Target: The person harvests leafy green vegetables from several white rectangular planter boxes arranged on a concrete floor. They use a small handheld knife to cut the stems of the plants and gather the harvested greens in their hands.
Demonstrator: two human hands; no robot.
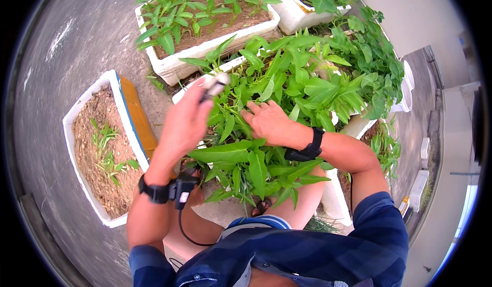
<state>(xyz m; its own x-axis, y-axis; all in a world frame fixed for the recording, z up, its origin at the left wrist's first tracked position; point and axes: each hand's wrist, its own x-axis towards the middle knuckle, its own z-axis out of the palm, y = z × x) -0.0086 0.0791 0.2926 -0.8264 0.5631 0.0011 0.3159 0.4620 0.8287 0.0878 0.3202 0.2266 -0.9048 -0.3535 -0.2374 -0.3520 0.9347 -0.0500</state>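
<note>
In my left hand (186, 119), raised over the left edge of the middle foam box, is a small tool (215, 87) with dark and pale parts; motion blur hides its exact kind. My right hand (267, 121) reaches into the leafy green plants (303, 75), its fingertips among the stems. Whether those fingers pinch a stem is not clear. Long-leaved shoots (257, 168) spread below my right hand, over my legs. The middle white foam box (234, 62) is mostly covered by foliage. Each wrist wears a black strap.
A white foam box (69, 127) with soil and small seedlings stands on the left. Another planted foam box (207, 52) is at the top, and one more (292, 18) stands beside it. White buckets (405, 95) and a walled edge lie to the right.
</note>
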